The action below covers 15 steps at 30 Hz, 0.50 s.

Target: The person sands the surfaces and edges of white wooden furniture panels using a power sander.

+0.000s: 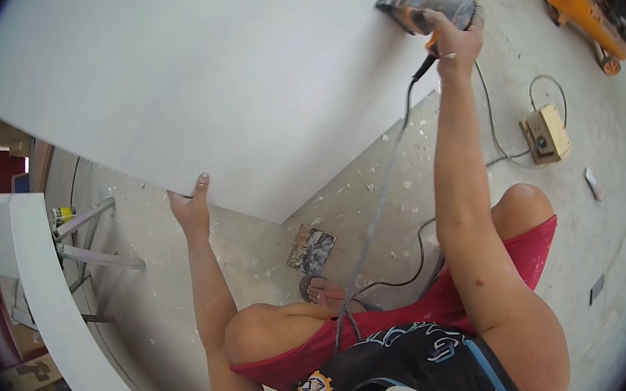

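A large white board [189,65] fills the upper left of the head view, its near corner pointing toward my knees. My right hand [458,38] is wrapped around an electric sander [420,3], which sits at the board's far right edge. From the sander's rear a black power cord [408,102] hangs down toward my lap. At the board's near edge, my left hand [193,209] grips it with the thumb on top; the other fingers are mostly hidden underneath.
A wooden outlet box [546,135] with cables lies on the floor at right, below an orange wheeled machine [591,22]. A stained block [312,249] rests near my foot. At left stand a curved white panel [48,281] and metal stand legs [101,257].
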Available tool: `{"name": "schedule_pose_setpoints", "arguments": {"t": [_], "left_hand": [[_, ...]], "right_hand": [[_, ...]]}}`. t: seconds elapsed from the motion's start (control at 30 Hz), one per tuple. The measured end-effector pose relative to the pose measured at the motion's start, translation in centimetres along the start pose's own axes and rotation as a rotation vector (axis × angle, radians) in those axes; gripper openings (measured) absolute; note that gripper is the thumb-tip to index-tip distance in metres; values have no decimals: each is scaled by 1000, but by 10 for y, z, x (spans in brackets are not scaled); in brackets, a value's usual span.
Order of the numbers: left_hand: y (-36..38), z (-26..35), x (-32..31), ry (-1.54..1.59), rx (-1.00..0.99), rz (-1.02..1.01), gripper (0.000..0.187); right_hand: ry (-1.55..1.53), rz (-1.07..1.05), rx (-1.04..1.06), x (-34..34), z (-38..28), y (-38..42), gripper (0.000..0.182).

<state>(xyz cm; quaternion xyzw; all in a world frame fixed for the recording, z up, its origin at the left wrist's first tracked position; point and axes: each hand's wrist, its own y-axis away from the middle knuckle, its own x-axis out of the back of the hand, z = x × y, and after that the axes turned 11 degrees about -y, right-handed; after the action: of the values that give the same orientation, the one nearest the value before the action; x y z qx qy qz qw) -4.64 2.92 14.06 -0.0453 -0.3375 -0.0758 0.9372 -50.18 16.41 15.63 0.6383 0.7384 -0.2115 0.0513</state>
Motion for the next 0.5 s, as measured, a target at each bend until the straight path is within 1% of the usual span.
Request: {"name": "schedule_pose_setpoints", "arguments": {"t": [0.03, 0.07, 0.1, 0.17, 0.23, 0.27, 0.33, 0.37, 0.43, 0.47, 0.5], "left_hand": [[-1, 2, 2, 11, 12, -26, 75], [1, 4, 1, 28, 19, -4, 75], [5, 7, -2, 53, 29, 20, 75], [6, 9, 0, 72, 42, 49, 74], [6, 9, 0, -57, -72, 12, 82], [2, -1, -2, -53, -69, 9, 82], [-12, -23, -4, -46, -76, -48, 93], [-12, -20, -5, -42, -79, -53, 93], [-10, -8, -1, -35, -71, -58, 93], [-9, -6, -1, -44, -82, -63, 93], [-7, -7, -2, 33, -122, -72, 91]], "right_hand": [[-24, -10, 57, -13, -14, -4, 86], [17, -53, 20, -19, -26, -1, 88], [8, -76, 31, -27, -34, 5, 88], [284, -210, 381, -35, -38, 24, 83], [232, -289, 513, -46, -34, 55, 82], [201, -336, 566, -51, -33, 75, 82], [194, -443, 665, -62, -45, 118, 81], [151, -480, 770, -73, -46, 136, 70], [165, -673, 709, -84, -55, 182, 62], [177, -865, 619, -86, -67, 196, 55], [130, -974, 531, -89, -76, 202, 52]]}}
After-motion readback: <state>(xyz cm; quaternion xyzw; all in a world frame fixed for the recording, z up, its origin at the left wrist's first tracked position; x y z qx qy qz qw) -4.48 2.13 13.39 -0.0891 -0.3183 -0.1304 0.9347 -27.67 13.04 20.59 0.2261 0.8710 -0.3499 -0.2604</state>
